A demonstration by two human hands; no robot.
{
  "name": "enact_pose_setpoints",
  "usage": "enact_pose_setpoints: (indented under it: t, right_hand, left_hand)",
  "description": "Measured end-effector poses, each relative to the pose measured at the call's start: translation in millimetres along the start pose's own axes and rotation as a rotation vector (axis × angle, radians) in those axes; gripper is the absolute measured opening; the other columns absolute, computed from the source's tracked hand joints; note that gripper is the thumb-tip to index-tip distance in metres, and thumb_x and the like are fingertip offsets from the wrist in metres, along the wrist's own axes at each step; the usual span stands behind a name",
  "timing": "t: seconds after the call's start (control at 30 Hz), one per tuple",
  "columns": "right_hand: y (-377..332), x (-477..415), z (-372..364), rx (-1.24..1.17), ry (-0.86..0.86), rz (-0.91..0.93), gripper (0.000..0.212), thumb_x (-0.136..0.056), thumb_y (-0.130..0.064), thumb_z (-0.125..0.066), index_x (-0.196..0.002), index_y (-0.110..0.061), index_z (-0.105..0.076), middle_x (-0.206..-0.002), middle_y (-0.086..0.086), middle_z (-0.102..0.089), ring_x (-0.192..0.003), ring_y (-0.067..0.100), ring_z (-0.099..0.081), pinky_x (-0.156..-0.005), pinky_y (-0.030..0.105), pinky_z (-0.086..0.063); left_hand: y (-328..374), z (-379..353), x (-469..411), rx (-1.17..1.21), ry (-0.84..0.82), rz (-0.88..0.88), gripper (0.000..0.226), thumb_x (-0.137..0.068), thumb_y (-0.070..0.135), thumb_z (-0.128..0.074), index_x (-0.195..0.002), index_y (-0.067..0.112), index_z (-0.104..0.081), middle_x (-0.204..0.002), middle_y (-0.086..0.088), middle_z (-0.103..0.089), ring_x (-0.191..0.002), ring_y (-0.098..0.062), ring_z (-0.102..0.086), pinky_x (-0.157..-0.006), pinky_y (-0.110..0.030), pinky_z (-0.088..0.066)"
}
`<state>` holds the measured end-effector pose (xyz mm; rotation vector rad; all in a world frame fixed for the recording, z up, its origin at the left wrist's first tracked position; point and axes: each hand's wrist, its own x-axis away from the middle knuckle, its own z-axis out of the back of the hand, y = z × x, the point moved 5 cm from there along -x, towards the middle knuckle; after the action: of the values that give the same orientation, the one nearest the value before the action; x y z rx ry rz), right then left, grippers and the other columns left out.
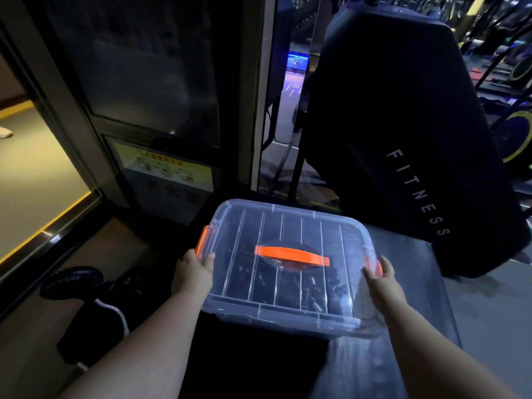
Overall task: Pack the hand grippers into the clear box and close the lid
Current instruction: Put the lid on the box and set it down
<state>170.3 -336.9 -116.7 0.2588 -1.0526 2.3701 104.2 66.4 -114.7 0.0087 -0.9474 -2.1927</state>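
Support surface: a dark padded bench (403, 283) occupies the lower centre and lower right of the frame, running from the bottom edge up toward the black upright pad lettered "FITNESS" (417, 194) at right of centre. The bench top shows a faint sheen; its near left portion is in deep shadow.

Item resting directly on the bench: one clear box (288, 283), centre frame, slightly rotated relative to the bench edges. Its lid is seated on top. The lid carries an orange handle (292, 255) at its middle. One orange latch (203, 243) sits on the box's left end, another on the right end. Dark contents are visible through the lid; individual pieces cannot be distinguished.
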Motion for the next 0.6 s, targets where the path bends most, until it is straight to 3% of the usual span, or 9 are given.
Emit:
enact_pose_setpoints:
  t: [0.13,0.3,0.43,0.6]
  right_hand:
    - [4.5,-2.4,1.0,-0.017,0.040,-0.036,0.068,-0.095,-0.038,-0.052,-0.151,-0.019,-0.019,-0.135,0.021,-0.051,-0.115,0.040,-0.053,-0.096,0.041,-0.039]
    - [3.3,-4.6,2.5,0.052,0.056,-0.054,0.058,-0.094,-0.042,-0.052,-0.136,-0.004,-0.039,-0.127,0.024,-0.055,-0.112,0.040,-0.053,-0.088,0.040,-0.040]
    - [0.6,-3.2,3.3,0.110,0.080,-0.002,0.051,-0.095,-0.041,-0.051,-0.127,-0.001,-0.050,-0.119,0.024,-0.056,-0.108,0.039,-0.054,-0.079,0.036,-0.037]
    - [-0.2,-0.1,4.6,0.134,0.126,0.023,0.045,-0.094,-0.042,-0.051,-0.118,-0.004,-0.055,-0.115,0.024,-0.054,-0.103,0.039,-0.054,-0.082,0.039,-0.041]
  left_hand:
    - [5.6,2.8,4.6,-0.041,0.058,-0.050,0.038,-0.096,0.037,-0.050,-0.118,0.006,-0.052,-0.119,-0.016,-0.053,-0.097,-0.034,-0.057,-0.071,-0.036,-0.046]
    - [8.5,4.1,5.5,-0.060,0.075,-0.066,0.038,-0.096,0.035,-0.050,-0.120,0.006,-0.052,-0.119,-0.016,-0.052,-0.093,-0.031,-0.056,-0.066,-0.035,-0.039]
    - [8.1,3.8,5.3,-0.054,0.068,-0.068,0.037,-0.097,0.037,-0.048,-0.120,0.008,-0.049,-0.118,-0.015,-0.051,-0.083,-0.024,-0.049,-0.063,-0.035,-0.040]
    - [8.8,2.4,5.8,-0.065,0.058,-0.060,0.036,-0.097,0.039,-0.046,-0.120,0.011,-0.047,-0.116,-0.013,-0.050,-0.081,-0.023,-0.050,-0.058,-0.033,-0.039]
